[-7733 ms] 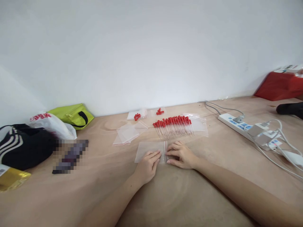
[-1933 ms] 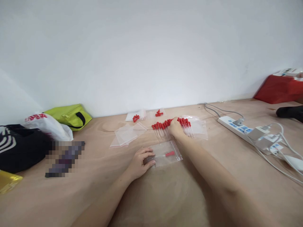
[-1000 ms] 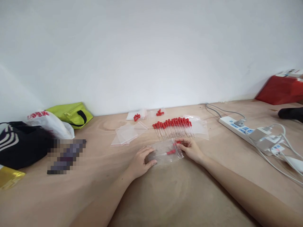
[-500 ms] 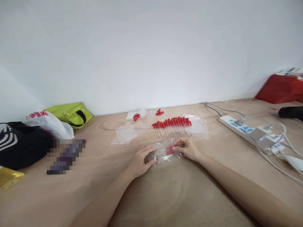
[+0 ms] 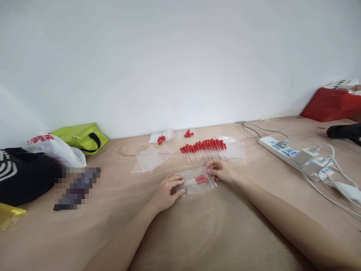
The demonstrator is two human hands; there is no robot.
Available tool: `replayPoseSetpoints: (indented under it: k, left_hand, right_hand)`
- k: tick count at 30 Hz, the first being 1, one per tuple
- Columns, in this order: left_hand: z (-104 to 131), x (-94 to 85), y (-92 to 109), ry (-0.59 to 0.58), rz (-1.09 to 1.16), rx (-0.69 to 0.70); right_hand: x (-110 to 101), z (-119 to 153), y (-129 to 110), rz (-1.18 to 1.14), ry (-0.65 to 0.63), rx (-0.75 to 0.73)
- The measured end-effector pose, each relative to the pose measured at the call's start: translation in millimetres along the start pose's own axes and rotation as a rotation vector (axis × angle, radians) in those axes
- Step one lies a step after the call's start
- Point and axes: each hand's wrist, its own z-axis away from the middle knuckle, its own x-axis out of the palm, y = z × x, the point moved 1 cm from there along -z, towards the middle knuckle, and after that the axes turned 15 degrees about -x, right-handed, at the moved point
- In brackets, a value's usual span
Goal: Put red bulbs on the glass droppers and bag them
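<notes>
A clear zip bag (image 5: 189, 189) lies flat on the table in front of me, with its zip end to the right. Inside it are droppers with red rubber bulbs (image 5: 201, 179), their thin clear stems pointing left. My left hand (image 5: 168, 192) rests on the bag's left end, thumb and fingers spread apart. At the upper right corner, by the zip strip, the fingers of my right hand (image 5: 218, 171) pinch the bag. Just beyond, a row of red-bulbed droppers (image 5: 204, 147) lies side by side, stems toward me.
Flat clear bags (image 5: 148, 160) lie left of the row. Small red bulbs (image 5: 161, 140) sit in a pile behind, near another red pile (image 5: 188, 133). A power strip (image 5: 278, 148) with chargers and cables is at right. A yellow-green bag (image 5: 80, 137) stands at left.
My right hand has moved slightly up along the bag's zip end, and the bag now lies flatter, with the red bulbs in it more visible. My left hand stays in place.
</notes>
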Motion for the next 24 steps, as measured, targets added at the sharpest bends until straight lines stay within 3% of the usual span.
replayPoseSetpoints:
  k: [5,9,12,18,24]
  left_hand:
    - [0,0.8,-2,-0.025,-0.011,0.009]
    - [0,0.7,-2,-0.026,-0.021,0.015]
    - [1,-0.1,-1,-0.023,-0.019,0.022]
    - [1,1.0,-2,-0.023,-0.018,0.036]
    - [1,2.2,-3,-0.017,-0.008,0.039]
  right_hand:
    - [-16,-36,-11,0.564,0.224,-0.152]
    - [-8,-69,-20,0.83,0.274,-0.026]
    - [-2,-85,-20,0.868,0.28,0.089]
    - [-3,-93,-16,0.864,0.283,0.168]
    - [-6,-87,-30,0.83,0.297,0.085]
